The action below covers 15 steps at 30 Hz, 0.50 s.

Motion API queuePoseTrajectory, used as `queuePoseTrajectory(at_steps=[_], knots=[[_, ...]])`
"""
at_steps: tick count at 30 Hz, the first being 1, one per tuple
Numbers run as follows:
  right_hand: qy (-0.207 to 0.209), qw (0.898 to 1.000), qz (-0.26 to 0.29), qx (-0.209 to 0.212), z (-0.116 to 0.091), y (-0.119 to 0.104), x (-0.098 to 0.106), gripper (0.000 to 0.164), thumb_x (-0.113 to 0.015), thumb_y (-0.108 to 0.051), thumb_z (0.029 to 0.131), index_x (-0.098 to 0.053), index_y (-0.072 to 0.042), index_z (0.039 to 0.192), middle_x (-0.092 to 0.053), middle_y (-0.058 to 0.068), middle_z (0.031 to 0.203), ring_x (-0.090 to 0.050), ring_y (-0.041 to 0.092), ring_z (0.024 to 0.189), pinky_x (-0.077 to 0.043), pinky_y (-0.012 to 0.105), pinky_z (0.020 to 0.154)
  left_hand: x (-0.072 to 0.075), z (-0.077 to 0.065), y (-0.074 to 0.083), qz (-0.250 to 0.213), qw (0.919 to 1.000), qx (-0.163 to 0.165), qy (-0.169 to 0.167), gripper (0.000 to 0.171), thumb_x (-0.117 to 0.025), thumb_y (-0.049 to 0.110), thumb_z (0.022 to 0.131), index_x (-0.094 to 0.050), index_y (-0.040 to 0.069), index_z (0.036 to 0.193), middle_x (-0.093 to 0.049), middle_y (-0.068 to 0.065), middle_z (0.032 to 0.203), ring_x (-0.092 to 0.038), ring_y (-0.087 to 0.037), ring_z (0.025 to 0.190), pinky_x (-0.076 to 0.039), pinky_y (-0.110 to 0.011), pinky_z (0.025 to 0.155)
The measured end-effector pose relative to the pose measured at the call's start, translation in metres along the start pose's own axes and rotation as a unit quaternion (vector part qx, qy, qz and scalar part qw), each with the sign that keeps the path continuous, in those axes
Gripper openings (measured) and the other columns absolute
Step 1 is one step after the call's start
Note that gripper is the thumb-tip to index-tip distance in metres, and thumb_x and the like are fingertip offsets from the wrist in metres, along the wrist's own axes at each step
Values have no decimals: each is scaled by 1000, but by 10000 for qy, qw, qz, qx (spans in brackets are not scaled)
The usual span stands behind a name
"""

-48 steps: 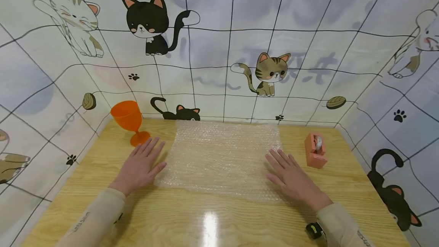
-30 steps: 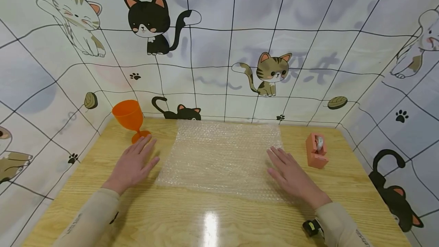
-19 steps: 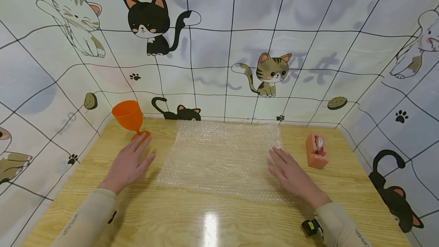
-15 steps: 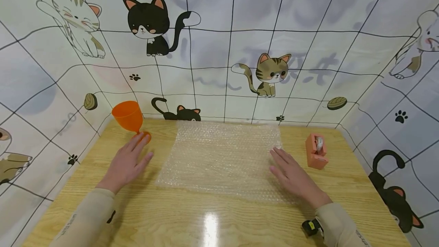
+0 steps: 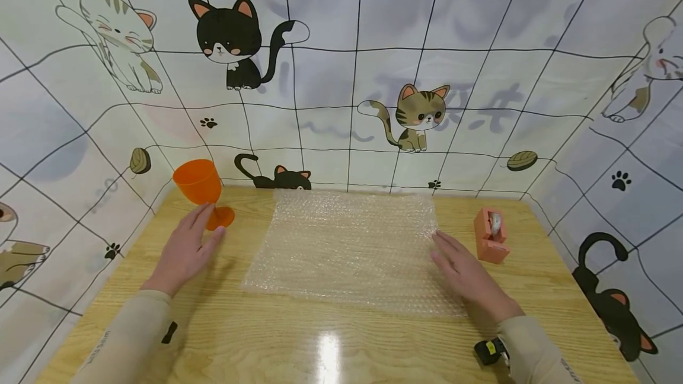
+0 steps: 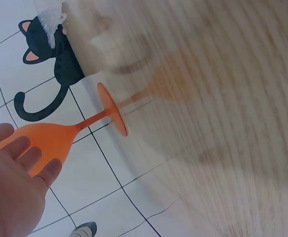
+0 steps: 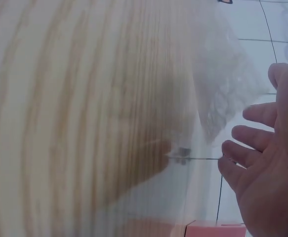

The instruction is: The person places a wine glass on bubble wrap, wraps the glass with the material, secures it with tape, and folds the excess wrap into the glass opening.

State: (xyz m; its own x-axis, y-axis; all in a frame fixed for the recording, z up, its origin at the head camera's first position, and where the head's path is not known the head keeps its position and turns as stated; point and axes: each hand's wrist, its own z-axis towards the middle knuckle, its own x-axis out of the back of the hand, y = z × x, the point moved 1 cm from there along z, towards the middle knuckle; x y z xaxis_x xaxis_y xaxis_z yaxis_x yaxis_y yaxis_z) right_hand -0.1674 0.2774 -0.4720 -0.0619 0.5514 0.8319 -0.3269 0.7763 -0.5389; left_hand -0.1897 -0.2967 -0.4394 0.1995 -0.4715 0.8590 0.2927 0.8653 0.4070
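An orange goblet (image 5: 196, 181) stands upright on the wooden table at the back left, its round foot (image 5: 222, 217) showing beside my fingers. My left hand (image 5: 183, 249) is near it with fingers extended, overlapping its stem in the head view; in the left wrist view the fingers overlap the goblet's bowl (image 6: 47, 140). A sheet of clear bubble wrap (image 5: 341, 248) lies flat across the middle of the table. My right hand (image 5: 472, 274) is over its right edge, fingers extended and holding nothing. In the right wrist view, a corner of the bubble wrap (image 7: 218, 94) shows beside the fingertips.
A pink tape dispenser (image 5: 491, 236) with a roll of tape stands to the right of my right hand. Behind the wooden table (image 5: 267, 336) hangs a white cloth backdrop (image 5: 331, 76) with cat drawings, which also closes in both sides.
My left hand has moved left from beside the bubble wrap to the goblet's stem. My right hand has drifted slightly right, toward the sheet's edge. The goblet, sheet and dispenser stay put.
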Motion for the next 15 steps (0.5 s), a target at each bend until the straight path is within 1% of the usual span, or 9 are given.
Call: queuePoseTrajectory(at_steps=[3, 9, 15], knots=[[34, 10000, 25, -67, -1, 3, 2, 56, -46, -29, 112, -40, 7, 154, -37, 29, 159, -35, 52, 145, -32, 69, 113, 3, 0, -2, -106, 9999, 110, 45, 66, -48, 39, 109, -34, -5, 157, -33, -30, 159, -32, -54, 143, -29, -71, 112], [133, 9999, 3, -73, -1, 9, 3, 53, -48, -25, 111, -43, 8, 152, -42, 33, 154, -39, 55, 140, -35, 71, 110, 9, 0, -4, -277, 9990, 297, 200, 66, -46, 41, 110, -35, -6, 155, -34, -33, 155, -32, -55, 141, -30, -72, 110], [144, 9994, 10, -313, -3, 9, 5, 53, -49, -27, 111, -46, 9, 150, -46, 34, 150, -42, 56, 138, -35, 71, 110, 14, 2, -9, -370, 9973, 486, 403, 63, -43, 40, 111, -39, -9, 149, -37, -36, 148, -34, -56, 135, -32, -74, 105]])
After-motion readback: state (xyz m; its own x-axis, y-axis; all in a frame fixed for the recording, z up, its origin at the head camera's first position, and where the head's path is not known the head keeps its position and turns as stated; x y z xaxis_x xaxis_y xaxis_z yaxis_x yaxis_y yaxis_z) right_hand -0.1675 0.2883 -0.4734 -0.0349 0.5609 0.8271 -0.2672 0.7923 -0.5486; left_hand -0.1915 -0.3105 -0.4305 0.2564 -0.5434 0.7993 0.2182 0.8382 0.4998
